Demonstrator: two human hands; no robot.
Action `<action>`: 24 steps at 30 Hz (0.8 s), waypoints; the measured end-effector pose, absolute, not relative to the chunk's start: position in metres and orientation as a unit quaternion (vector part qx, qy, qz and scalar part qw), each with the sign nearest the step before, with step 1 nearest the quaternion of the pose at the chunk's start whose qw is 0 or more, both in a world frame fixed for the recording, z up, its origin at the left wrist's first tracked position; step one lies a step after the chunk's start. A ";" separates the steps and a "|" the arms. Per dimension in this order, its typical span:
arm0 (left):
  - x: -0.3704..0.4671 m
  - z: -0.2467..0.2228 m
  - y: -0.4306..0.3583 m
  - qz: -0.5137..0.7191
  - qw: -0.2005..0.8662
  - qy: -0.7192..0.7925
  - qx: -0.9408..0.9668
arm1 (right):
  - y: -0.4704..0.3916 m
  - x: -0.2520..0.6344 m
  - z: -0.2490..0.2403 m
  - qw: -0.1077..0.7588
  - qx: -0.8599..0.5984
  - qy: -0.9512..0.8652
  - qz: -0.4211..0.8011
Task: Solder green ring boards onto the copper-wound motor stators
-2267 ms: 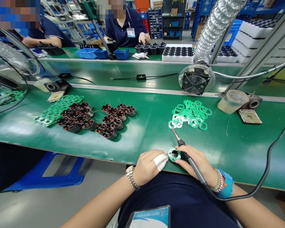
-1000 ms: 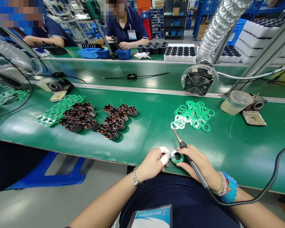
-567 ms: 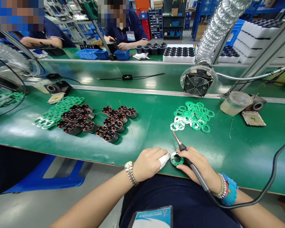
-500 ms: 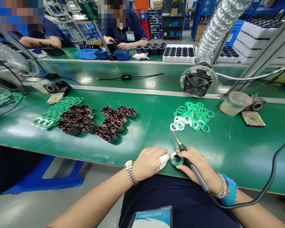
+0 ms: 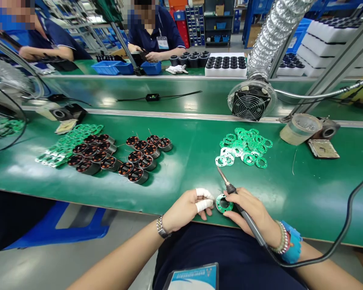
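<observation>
My right hand (image 5: 251, 207) holds a soldering iron (image 5: 245, 215), its tip pointing away from me toward the loose boards. The thumb and fingertips of this hand also rest about a green ring-shaped circuit board (image 5: 220, 206), which sits on a round part at the table's near edge. Just left of it is my left hand (image 5: 192, 206), with white wraps on two fingers. Its thumb and index fingertips come together beside the ring; anything between them is too small to make out. Beyond the iron's tip lies a pile of loose green ring boards (image 5: 245, 147).
Copper-wound motor stators (image 5: 138, 175) stand in rows left of centre, beside more green boards (image 5: 69, 141). A fume fan (image 5: 250, 105) hangs at the back. On the right are a plastic tub (image 5: 298, 133) and a sponge tray (image 5: 323, 149). Two people work across the bench.
My left hand has turned over, so both wrapped fingers and the curled fingers below now show. My right hand, the iron and the ring board have stayed nearly still. The view shifted slightly.
</observation>
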State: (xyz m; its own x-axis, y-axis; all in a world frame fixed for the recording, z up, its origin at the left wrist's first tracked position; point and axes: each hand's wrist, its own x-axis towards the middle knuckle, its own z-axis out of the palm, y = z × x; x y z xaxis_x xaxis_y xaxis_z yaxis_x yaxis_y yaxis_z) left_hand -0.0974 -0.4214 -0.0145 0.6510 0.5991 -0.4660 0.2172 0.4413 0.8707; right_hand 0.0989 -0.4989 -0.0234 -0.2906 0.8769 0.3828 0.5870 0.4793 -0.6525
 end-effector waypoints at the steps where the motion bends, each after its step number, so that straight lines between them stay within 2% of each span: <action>1: -0.098 -0.016 -0.421 0.140 0.737 0.397 0.529 | -0.499 0.099 -0.024 0.368 -0.469 -0.779 0.196; 14: -0.081 -0.017 -0.419 0.170 0.740 0.382 0.528 | -0.500 0.099 -0.024 0.368 -0.474 -0.777 0.189; 20: -0.075 -0.020 -0.432 0.240 0.743 0.392 0.487 | -0.499 0.097 -0.026 0.378 -0.471 -0.773 0.196; 24: -0.081 -0.019 -0.429 0.201 0.734 0.386 0.522 | -0.494 0.104 -0.020 0.375 -0.469 -0.765 0.234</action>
